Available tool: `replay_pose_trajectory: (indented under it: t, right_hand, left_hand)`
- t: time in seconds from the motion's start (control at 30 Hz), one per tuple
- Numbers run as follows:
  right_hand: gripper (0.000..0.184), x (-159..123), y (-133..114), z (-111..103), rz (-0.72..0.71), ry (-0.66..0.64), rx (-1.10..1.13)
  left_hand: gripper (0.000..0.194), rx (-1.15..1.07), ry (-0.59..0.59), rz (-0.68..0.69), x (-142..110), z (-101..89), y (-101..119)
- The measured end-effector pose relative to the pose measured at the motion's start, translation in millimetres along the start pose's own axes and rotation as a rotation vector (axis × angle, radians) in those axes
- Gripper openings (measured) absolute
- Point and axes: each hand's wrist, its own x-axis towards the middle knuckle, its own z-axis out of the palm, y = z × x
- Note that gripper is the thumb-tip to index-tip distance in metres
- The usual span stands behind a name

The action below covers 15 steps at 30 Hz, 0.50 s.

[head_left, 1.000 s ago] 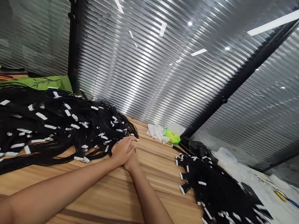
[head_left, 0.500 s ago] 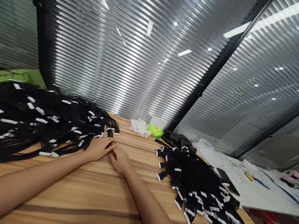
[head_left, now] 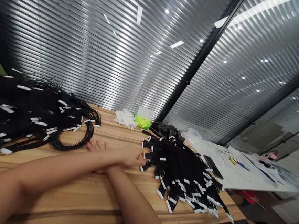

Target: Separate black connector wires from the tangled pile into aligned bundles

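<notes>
Two heaps of long black hair strands with white tape tabs lie on the wooden table (head_left: 121, 137). One heap (head_left: 35, 110) spreads at the left, and the other (head_left: 183, 173) lies at the right. My forearms cross. My left hand (head_left: 130, 157) reaches right, flat and empty, its fingertips just short of the right heap's tabbed ends. My right hand (head_left: 96, 147) lies partly under my left forearm, its fingers near a loop of strands from the left heap. Neither hand holds anything.
Crumpled white tissue (head_left: 124, 118) and a green packet (head_left: 142, 122) sit at the table's far edge. Behind the right heap are a dark bundle (head_left: 168, 130) and clear plastic (head_left: 195, 138). A phone (head_left: 213, 167) lies on a white desk (head_left: 240, 177). Glass partitions with blinds stand behind.
My hands, side by side earlier, now cross: the left has moved right towards the right heap, the right has moved left. The view has turned right and tilted.
</notes>
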Motion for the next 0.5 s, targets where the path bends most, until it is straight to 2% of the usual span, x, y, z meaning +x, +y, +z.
replay_pose_trajectory:
  t: [0.07,0.13,0.2,0.33,0.5]
  right_hand:
    - [0.056,6,2,-3,0.020,0.012,-0.011]
    - [0.045,12,7,-8,0.078,0.075,-0.018]
    - [0.039,15,11,-11,0.146,0.161,-0.022]
    - [0.031,18,17,-12,0.187,0.214,-0.011]
    - [0.026,20,23,-13,0.182,0.234,0.020]
  left_hand:
    - [0.044,0.012,-0.080,-0.002,27,11.8,23]
    - [0.033,0.021,-0.054,0.010,41,23.7,36]
    - [0.025,-0.017,-0.021,0.003,45,32.1,38]
    - [0.021,-0.209,0.043,-0.001,45,31.4,20]
    - [0.019,-0.527,0.014,0.006,35,2.8,-15]
